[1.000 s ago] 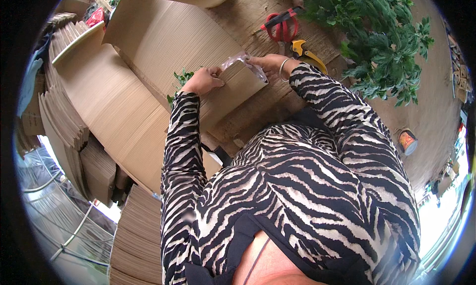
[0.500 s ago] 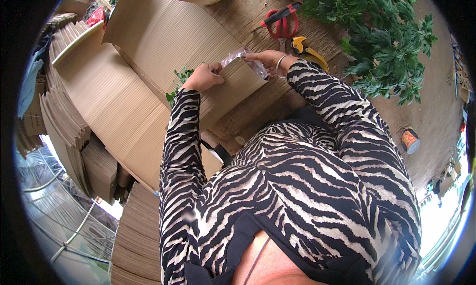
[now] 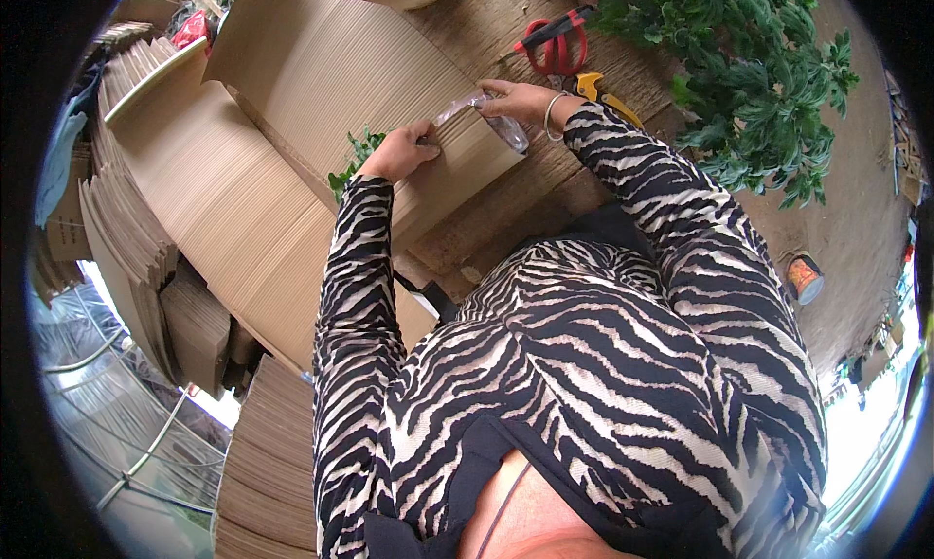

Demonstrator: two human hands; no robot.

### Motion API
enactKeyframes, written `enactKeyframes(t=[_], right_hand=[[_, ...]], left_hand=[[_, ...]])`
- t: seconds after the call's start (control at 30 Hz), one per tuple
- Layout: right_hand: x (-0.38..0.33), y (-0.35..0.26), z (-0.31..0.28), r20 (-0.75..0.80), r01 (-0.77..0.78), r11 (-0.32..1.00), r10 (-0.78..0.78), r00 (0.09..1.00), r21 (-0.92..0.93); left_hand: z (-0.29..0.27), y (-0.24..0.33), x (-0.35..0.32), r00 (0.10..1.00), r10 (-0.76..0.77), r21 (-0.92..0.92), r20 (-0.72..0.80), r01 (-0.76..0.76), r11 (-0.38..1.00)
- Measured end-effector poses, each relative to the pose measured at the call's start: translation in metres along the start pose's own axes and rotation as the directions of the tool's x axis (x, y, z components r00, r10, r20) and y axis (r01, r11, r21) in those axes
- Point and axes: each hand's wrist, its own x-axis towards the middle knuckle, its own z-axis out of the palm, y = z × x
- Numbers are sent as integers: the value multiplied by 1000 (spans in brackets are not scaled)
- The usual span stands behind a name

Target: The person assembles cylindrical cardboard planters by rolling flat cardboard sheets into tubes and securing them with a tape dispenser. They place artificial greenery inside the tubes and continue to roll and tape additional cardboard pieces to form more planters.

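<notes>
My left hand (image 3: 401, 152) is closed with its fingertips on the corrugated cardboard wrap (image 3: 467, 165), at the wrap's folded-over flap. Green leaves (image 3: 356, 158) poke out beside that wrist. A shiny strip of clear plastic, like packing tape (image 3: 508, 133), lies over the right end of the flap. Above it my right hand (image 3: 523, 104), with a bracelet at the wrist, pinches the strip between thumb and fingers; part of the grip is hidden.
Red-handled scissors (image 3: 558, 51), a black-and-red cutter (image 3: 551, 29) and a yellow-handled tool (image 3: 590, 85) lie beyond my right hand on the wooden table (image 3: 642, 68). Leafy green stems (image 3: 730, 63) fill the far right. Cardboard stacks (image 3: 131, 228) stand left. An orange can (image 3: 806, 277) sits at right.
My right hand has shifted slightly up and away from the flap's end. The plastic strip now lies lower against the cardboard. My left hand has barely moved.
</notes>
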Motion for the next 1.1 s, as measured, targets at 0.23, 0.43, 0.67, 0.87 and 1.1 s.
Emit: enactKeyframes(t=[0.23, 0.43, 0.67, 0.87, 1.1], right_hand=[[-18, -26, -7, 2, -101, 995, 102, 995, -12], [-27, -35, -13, 64, -164, 987, 163, 985, 4], [-19, -29, -9, 81, -201, 969, 191, 978, 146], [-19, -26, -4, 42, -75, 994, 72, 997, 78], [-73, -59, 53, -133, 227, 432, -659, 740, -873]], left_hand=[[7, -9, 5, 931, 263, 43, -252, -260, 965], [8, 4, 4, 913, 274, 98, -302, -256, 962], [1, 7, 13, 934, 245, 152, -261, -211, 966], [-5, -8, 29, 951, 234, 213, -204, -190, 958], [-7, -19, 22, 982, 127, 99, -142, -113, 989]])
